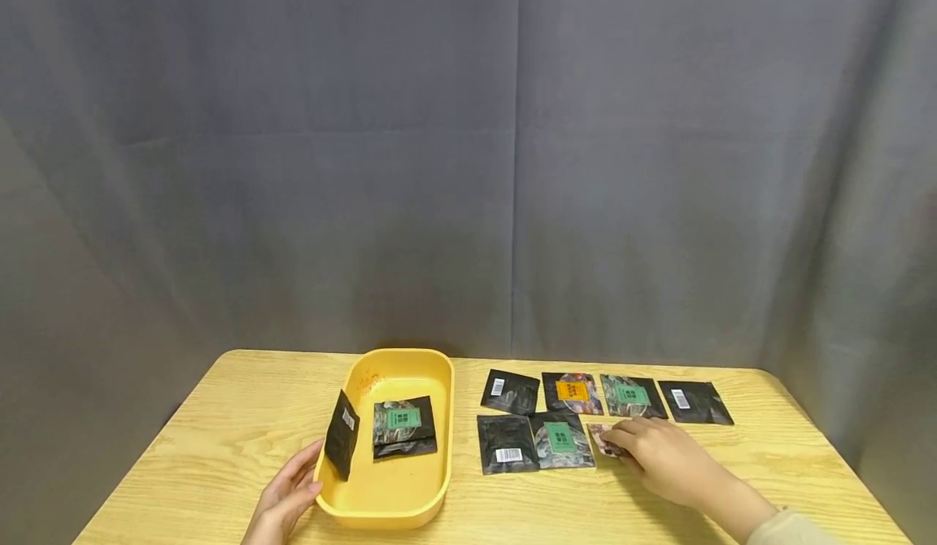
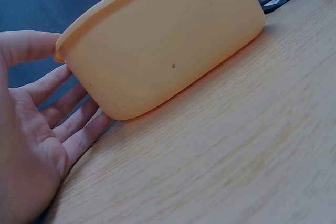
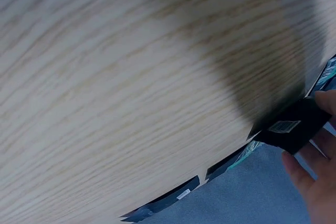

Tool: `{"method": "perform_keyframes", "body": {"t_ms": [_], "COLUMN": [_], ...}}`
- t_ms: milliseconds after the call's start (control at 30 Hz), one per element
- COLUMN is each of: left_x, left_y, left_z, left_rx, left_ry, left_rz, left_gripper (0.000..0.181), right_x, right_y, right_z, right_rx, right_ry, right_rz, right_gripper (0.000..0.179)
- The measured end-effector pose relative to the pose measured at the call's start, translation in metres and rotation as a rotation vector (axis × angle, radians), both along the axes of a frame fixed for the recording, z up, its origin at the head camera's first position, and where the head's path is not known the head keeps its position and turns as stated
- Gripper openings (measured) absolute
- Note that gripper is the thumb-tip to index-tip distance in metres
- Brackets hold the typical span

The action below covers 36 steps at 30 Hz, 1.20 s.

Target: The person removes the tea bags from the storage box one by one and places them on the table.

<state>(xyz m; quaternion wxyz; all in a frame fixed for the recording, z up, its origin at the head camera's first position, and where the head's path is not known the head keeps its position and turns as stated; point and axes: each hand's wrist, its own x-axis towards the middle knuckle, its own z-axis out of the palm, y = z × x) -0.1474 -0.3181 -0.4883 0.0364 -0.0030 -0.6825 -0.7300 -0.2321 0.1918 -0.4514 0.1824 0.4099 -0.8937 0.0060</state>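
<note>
A grey curtain (image 1: 329, 163) forms the backdrop to a wood-grain counter (image 1: 205, 455). On the counter stands an oblong yellow tub (image 1: 388, 492) with rounded corners. The left hand (image 1: 285, 492) lies at the tub's near left corner, thumb touching the rim and fingers extended along the outer wall, not closed around it. The right hand (image 1: 666, 457), well to the right, pinches a small sachet (image 1: 604, 439) between thumb and fingers at the right end of the nearer row; its patterned face shows in the head view, its black, labelled back in the right wrist view. Beside it in this row lie a green-labelled sachet (image 1: 562, 440) and, farther left, a black barcoded sachet (image 1: 505, 439). The far row holds, left to right, a barcode-side-up sachet (image 1: 516, 394), an orange-labelled sachet (image 1: 573, 390), a second green-labelled sachet (image 1: 633, 396) and another barcoded sachet (image 1: 699, 403). Inside the tub, a leaning sachet (image 1: 340, 443) rests against the left wall; a third green-labelled sachet (image 1: 403, 419) overlaps a lower sachet (image 1: 410, 449) on the floor. Smallest is a reddish stain (image 1: 369, 383) on the tub's inner surface.
</note>
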Motion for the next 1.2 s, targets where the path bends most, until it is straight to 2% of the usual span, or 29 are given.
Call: {"method": "perform_keyframes", "body": {"t_ms": [233, 533, 700, 900, 1100, 1200], "left_x": [0.0, -0.001, -0.001, -0.001, 0.0, 0.0], "left_y": [0.0, -0.001, -0.001, -0.001, 0.0, 0.0], "left_z": [-0.004, -0.005, -0.006, -0.006, -0.005, -0.005], "left_rx": [0.004, -0.003, 0.0, -0.004, -0.017, -0.01], "left_ry": [0.02, 0.055, 0.059, 0.05, 0.039, 0.041], "left_rz": [0.006, -0.008, -0.009, -0.007, -0.002, -0.006], "left_gripper": [0.056, 0.054, 0.054, 0.054, 0.054, 0.054], "right_x": [0.004, 0.006, 0.005, 0.006, 0.013, 0.015], "right_y": [-0.001, -0.001, 0.0, -0.005, -0.018, -0.025], "right_z": [-0.002, 0.0, 0.0, 0.002, 0.012, 0.017], "right_rx": [0.029, 0.022, -0.004, -0.031, -0.015, -0.013], "right_ry": [-0.073, -0.148, -0.105, -0.006, -0.01, 0.015], "right_rz": [-0.043, -0.055, -0.019, 0.043, 0.059, 0.075], "right_gripper": [0.04, 0.041, 0.035, 0.033, 0.035, 0.035]}}
